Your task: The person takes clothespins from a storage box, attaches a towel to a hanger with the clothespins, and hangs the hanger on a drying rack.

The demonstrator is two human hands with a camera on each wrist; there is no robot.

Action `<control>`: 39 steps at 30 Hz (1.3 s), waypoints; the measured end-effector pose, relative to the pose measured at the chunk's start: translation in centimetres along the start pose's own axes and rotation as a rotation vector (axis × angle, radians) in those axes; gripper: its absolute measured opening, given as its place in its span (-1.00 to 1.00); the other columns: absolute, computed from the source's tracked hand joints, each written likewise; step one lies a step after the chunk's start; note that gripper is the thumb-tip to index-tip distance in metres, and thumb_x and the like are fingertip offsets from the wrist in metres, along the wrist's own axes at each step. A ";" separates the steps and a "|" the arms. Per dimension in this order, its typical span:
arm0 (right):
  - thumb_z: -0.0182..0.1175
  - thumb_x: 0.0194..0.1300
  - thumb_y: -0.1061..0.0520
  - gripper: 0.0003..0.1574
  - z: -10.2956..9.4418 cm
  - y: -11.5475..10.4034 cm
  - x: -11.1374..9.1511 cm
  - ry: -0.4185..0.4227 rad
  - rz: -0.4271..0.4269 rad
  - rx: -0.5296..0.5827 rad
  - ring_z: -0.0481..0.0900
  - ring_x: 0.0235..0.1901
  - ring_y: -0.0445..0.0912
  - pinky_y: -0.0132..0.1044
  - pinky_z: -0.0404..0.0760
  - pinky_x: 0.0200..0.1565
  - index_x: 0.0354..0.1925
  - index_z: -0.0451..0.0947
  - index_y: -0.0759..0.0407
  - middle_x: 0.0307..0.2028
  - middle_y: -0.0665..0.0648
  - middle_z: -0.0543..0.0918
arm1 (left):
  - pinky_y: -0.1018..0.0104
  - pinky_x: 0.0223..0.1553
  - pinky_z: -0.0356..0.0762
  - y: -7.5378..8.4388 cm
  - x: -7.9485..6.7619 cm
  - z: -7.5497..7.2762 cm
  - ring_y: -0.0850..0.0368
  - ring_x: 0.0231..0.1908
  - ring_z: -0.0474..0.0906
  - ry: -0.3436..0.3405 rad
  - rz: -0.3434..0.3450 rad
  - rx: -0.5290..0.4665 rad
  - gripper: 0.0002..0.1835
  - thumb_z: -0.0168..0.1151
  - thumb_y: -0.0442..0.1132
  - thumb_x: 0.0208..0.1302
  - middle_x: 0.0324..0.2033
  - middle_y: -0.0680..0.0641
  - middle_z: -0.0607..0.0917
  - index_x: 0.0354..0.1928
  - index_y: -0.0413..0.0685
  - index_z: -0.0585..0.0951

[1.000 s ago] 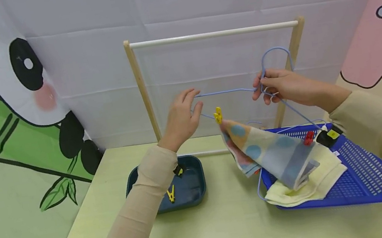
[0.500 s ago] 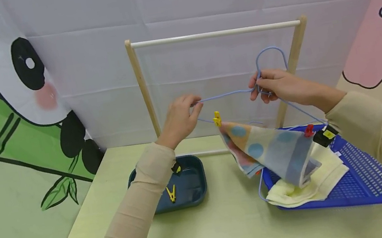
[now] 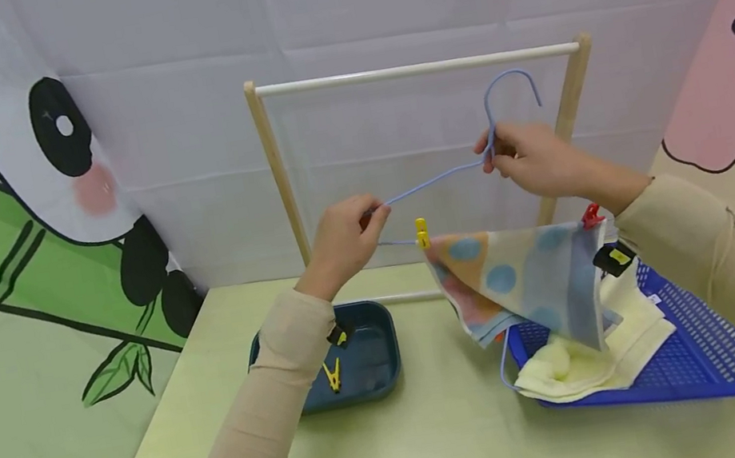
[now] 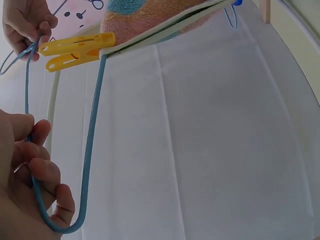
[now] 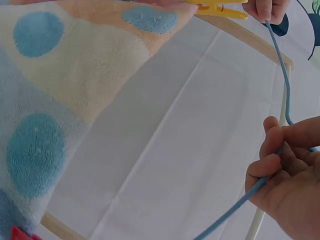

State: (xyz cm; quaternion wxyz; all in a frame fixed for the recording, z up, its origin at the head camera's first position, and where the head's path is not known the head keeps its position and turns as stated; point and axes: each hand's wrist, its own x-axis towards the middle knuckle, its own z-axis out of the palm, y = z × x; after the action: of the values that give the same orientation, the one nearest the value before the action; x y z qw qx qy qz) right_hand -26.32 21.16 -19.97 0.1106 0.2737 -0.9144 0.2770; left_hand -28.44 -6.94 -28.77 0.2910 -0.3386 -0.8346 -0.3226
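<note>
A blue wire hanger [image 3: 436,181] is held up in front of the rack by both hands. My left hand [image 3: 343,243] grips its left end, fingers curled round the wire in the left wrist view. Just under the hook, my right hand [image 3: 534,156] pinches the hanger's neck. A spotted towel [image 3: 513,269] hangs from the lower wire. The yellow clothespin [image 3: 422,234] clips its left corner and a red clothespin [image 3: 591,216] its right side. The hanger's right end is hidden behind the right wrist.
Behind the hanger stands a drying rack with a white top bar [image 3: 414,70]. A dark tray [image 3: 384,372] holding a yellow clothespin [image 3: 333,376] is at left. The blue basket [image 3: 717,357], with a pale yellow cloth [image 3: 597,361] and another hanger's wire, is at right.
The hanger has levelled: its left end came down and its right end rose, lifting the towel's right side with the red clothespin. The right hand moved slightly left and up, the left hand slightly down.
</note>
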 end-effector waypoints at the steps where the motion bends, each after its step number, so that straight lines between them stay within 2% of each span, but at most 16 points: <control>1: -0.15 0.37 0.34 -0.78 0.0 -0.1 0.1 0.005 -0.006 -0.016 0.53 -0.31 0.01 -0.32 0.44 -0.35 -0.15 0.44 0.30 -0.25 0.16 0.61 | 0.31 -0.56 0.21 0.1 -0.1 -0.1 0.17 -0.66 0.23 0.001 -0.004 -0.013 -0.80 0.13 -0.23 0.36 -0.68 0.03 0.37 -0.42 -0.12 0.60; 7: -0.17 0.38 0.34 -0.83 0.2 -0.6 0.9 0.029 -0.058 -0.063 0.57 -0.21 0.07 -0.13 0.45 -0.20 -0.33 0.35 0.29 -0.06 0.23 0.57 | 0.31 -0.60 0.21 1.0 -1.1 -0.9 0.18 -0.71 0.21 -0.015 -0.045 -0.098 -0.80 0.12 -0.24 0.37 -0.73 0.05 0.36 -0.42 -0.10 0.60; 10: -0.18 0.38 0.36 -0.83 0.4 -0.6 1.3 0.053 -0.095 -0.073 0.58 -0.20 0.10 -0.08 0.48 -0.17 -0.34 0.33 0.31 -0.05 0.27 0.57 | 0.31 -0.62 0.20 1.4 -1.5 -1.3 0.18 -0.73 0.20 -0.058 -0.050 -0.127 -0.81 0.11 -0.24 0.38 -0.74 0.06 0.36 -0.35 -0.11 0.64; 14: -0.20 0.37 0.38 -0.83 0.7 -0.6 1.6 0.086 -0.141 -0.094 0.60 -0.21 0.09 -0.09 0.49 -0.23 -0.33 0.32 0.32 -0.06 0.27 0.57 | 0.33 -0.63 0.18 2.1 -2.0 -1.8 0.18 -0.74 0.19 -0.139 -0.054 -0.174 -0.80 0.06 -0.23 0.41 -0.73 0.07 0.36 -0.22 -0.11 0.66; 17: -0.20 0.38 0.39 -0.84 0.9 -0.5 1.9 0.103 -0.168 -0.112 0.60 -0.20 0.11 -0.09 0.48 -0.24 -0.31 0.33 0.34 -0.04 0.27 0.56 | 0.34 -0.64 0.16 2.7 -2.2 -1.9 0.18 -0.74 0.18 -0.168 -0.068 -0.236 -0.79 0.03 -0.24 0.43 -0.71 0.05 0.35 -0.19 -0.12 0.65; 22: -0.15 0.41 0.35 -0.85 1.3 -0.7 2.4 0.120 -0.167 -0.137 0.58 -0.18 0.12 -0.05 0.49 -0.15 -0.17 0.37 0.37 -0.10 0.25 0.58 | 0.34 -0.62 0.14 3.4 -2.7 -1.7 0.16 -0.73 0.15 -0.170 -0.097 -0.331 -0.81 -0.02 -0.25 0.45 -0.69 0.03 0.32 -0.23 -0.14 0.58; 26: -0.13 0.41 0.35 -0.81 1.8 -0.8 2.8 0.142 -0.185 -0.141 0.57 -0.21 0.11 -0.06 0.50 -0.15 -0.09 0.39 0.39 -0.18 0.26 0.60 | 0.33 -0.61 0.15 3.9 -3.2 -1.7 0.14 -0.72 0.14 -0.173 -0.125 -0.374 -0.80 -0.06 -0.23 0.47 -0.69 0.02 0.29 -0.26 -0.13 0.53; 30: -0.14 0.42 0.35 -0.82 2.1 -1.1 3.1 0.164 -0.223 -0.132 0.57 -0.20 0.11 -0.07 0.50 -0.16 -0.12 0.38 0.41 -0.12 0.27 0.59 | 0.33 -0.63 0.15 4.4 -3.6 -2.0 0.15 -0.73 0.15 -0.148 -0.137 -0.380 -0.80 -0.06 -0.25 0.46 -0.71 0.02 0.29 -0.26 -0.13 0.54; 33: -0.13 0.42 0.34 -0.84 2.3 -1.4 3.3 0.187 -0.222 -0.131 0.57 -0.17 0.12 -0.05 0.50 -0.14 -0.14 0.38 0.40 -0.05 0.26 0.58 | 0.35 -0.64 0.14 4.7 -3.7 -2.3 0.16 -0.73 0.17 -0.126 -0.131 -0.364 -0.80 -0.06 -0.26 0.46 -0.71 0.03 0.30 -0.27 -0.14 0.54; 39: -0.04 0.39 0.34 -0.83 2.7 -1.5 3.8 0.273 -0.226 -0.144 0.51 -0.12 0.17 0.00 0.43 -0.12 -0.10 0.43 0.39 -0.12 0.30 0.58 | 0.35 -0.64 0.15 5.0 -3.6 -2.4 0.16 -0.71 0.18 -0.097 -0.135 -0.341 -0.80 -0.07 -0.27 0.46 -0.68 0.03 0.32 -0.27 -0.16 0.54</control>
State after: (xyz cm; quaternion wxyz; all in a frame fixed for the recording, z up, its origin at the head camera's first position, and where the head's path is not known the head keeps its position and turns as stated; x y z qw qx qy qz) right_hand -28.72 16.94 -20.22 0.2835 0.3259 -0.8718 0.2312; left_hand -21.83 -7.23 -28.09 0.1664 -0.3414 -0.8017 -0.4615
